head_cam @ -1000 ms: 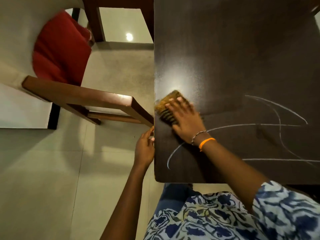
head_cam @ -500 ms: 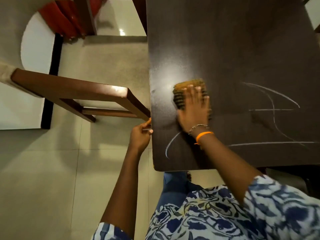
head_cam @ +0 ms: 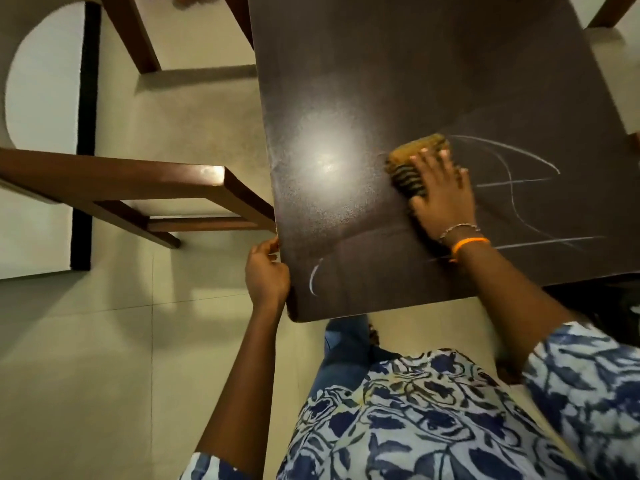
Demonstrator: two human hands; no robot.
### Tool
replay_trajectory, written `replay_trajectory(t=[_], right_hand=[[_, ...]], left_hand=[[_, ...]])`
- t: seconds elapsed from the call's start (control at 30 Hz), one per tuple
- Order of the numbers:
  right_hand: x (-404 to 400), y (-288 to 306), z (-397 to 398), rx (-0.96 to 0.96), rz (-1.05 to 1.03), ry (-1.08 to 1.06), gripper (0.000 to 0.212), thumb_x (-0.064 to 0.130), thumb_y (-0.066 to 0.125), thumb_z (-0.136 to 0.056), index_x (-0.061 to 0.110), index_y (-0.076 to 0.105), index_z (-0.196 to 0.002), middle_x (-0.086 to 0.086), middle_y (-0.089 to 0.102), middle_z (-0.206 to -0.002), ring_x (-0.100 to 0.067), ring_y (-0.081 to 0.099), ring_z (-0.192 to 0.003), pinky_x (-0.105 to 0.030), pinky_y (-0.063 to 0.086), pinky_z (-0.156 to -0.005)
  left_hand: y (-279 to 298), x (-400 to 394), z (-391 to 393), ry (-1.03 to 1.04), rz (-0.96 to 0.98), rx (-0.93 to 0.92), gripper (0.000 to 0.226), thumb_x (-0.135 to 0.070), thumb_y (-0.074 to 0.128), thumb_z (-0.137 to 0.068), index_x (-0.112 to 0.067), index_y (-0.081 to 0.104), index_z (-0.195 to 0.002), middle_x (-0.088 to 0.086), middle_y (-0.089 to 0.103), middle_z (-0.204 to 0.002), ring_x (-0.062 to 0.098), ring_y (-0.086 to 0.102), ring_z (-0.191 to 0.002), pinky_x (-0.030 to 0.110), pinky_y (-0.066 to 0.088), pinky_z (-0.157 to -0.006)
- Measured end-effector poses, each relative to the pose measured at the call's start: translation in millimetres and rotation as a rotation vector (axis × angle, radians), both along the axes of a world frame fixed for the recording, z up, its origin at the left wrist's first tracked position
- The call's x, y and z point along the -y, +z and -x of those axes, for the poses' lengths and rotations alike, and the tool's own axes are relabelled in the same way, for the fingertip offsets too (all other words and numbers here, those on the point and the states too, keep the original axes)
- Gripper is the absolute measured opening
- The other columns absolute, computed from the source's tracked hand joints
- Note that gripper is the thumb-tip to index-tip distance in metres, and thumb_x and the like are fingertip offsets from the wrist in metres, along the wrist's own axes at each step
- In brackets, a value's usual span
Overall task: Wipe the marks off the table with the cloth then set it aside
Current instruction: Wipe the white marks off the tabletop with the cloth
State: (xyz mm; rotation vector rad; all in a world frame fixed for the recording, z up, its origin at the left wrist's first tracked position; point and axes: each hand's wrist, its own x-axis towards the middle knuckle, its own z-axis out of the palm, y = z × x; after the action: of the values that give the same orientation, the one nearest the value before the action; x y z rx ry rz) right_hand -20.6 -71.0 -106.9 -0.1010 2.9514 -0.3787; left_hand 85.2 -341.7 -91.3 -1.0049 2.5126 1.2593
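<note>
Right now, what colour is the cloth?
Tan-yellow with dark stripes, seen in the head view.

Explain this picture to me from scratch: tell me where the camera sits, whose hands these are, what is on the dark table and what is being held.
There is no machine here. One wide-angle camera is worn on a person's head and looks forward and down, so you see their own two arms and patterned top from above.

The dark table carries white chalk-like marks, mostly on its right part, plus one short curved mark near the near-left corner. The bright patch is only a lamp's reflection.

The right hand lies flat on a yellow-and-dark striped cloth, pressing it against the tabletop next to the marks. The left hand holds the table's left edge, its fingers curled at the rim.

A wooden chair stands on the tiled floor to the left.
</note>
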Motion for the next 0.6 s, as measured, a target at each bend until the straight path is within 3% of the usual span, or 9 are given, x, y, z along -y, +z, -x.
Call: replay_trajectory(t=[0.1,0.2,0.37,0.47,0.53,0.6], right_hand=[[-21.9,2.8,1.3,-0.011,0.012,-0.205,0.070,0.031,0.040,-0.079,0.020,0.022,-0.147,-0.003,0.016,-0.158,-0.027,0.005,-0.147,-0.056,0.007,-0.116],[21.0,0.9,-8.9,-0.001,0.020,-0.270,0.072,0.028,0.050,-0.085,0.017,0.017,-0.148,-0.005,0.010,-0.159,-0.028,0.001,-0.147,-0.056,0.002,-0.116],[137.8,1.0,-56.1,0.071,0.109,0.166,0.076,0.034,0.050,-0.086,0.018,0.010,-0.149,-0.005,0.002,-0.160,-0.027,-0.006,-0.147,-0.057,-0.002,-0.116],[143.8,-0.7,-64.3,0.086,0.073,0.437,0.071,0.036,0.044,-0.086,0.021,0.014,-0.149,-0.001,0.006,-0.160,-0.023,-0.002,-0.147,-0.052,-0.001,-0.117],[109.5,-2.0,-56.1,0.048,0.069,0.459,0.071,0.040,0.033,-0.079,0.023,0.023,-0.147,0.000,0.017,-0.158,-0.023,0.009,-0.147,-0.050,0.006,-0.116],[60.4,-1.1,-44.4,0.053,0.069,0.326,0.077,0.042,0.027,-0.070,0.025,0.029,-0.145,0.001,0.024,-0.156,-0.022,0.015,-0.146,-0.050,0.011,-0.115]], left_hand=[[3.1,2.4,-0.7,-0.015,-0.034,-0.014,0.033,0.002,0.051,-0.088,-0.009,0.061,-0.118,0.010,0.060,-0.124,0.026,0.056,-0.114,0.031,0.044,-0.090],[7.4,-1.8,1.6,0.006,-0.030,-0.016,0.034,0.005,0.050,-0.088,-0.006,0.061,-0.117,0.012,0.061,-0.122,0.027,0.057,-0.114,0.034,0.045,-0.094],[17.2,-5.6,3.9,-0.042,0.105,0.073,0.041,0.003,0.044,-0.088,-0.010,0.056,-0.125,0.010,0.056,-0.130,0.029,0.054,-0.118,0.041,0.047,-0.096],[21.6,-21.1,9.5,-0.061,0.298,0.015,0.049,-0.001,0.046,-0.086,-0.016,0.049,-0.133,0.012,0.048,-0.134,0.034,0.050,-0.120,0.048,0.046,-0.097],[24.9,-41.9,19.1,-0.113,0.312,-0.037,0.052,-0.001,0.045,-0.086,-0.015,0.044,-0.136,0.015,0.045,-0.136,0.035,0.045,-0.123,0.048,0.041,-0.101],[27.1,-66.1,30.0,-0.235,0.298,-0.051,0.054,0.000,0.043,-0.086,-0.015,0.042,-0.138,0.015,0.045,-0.135,0.036,0.042,-0.123,0.047,0.037,-0.102]])
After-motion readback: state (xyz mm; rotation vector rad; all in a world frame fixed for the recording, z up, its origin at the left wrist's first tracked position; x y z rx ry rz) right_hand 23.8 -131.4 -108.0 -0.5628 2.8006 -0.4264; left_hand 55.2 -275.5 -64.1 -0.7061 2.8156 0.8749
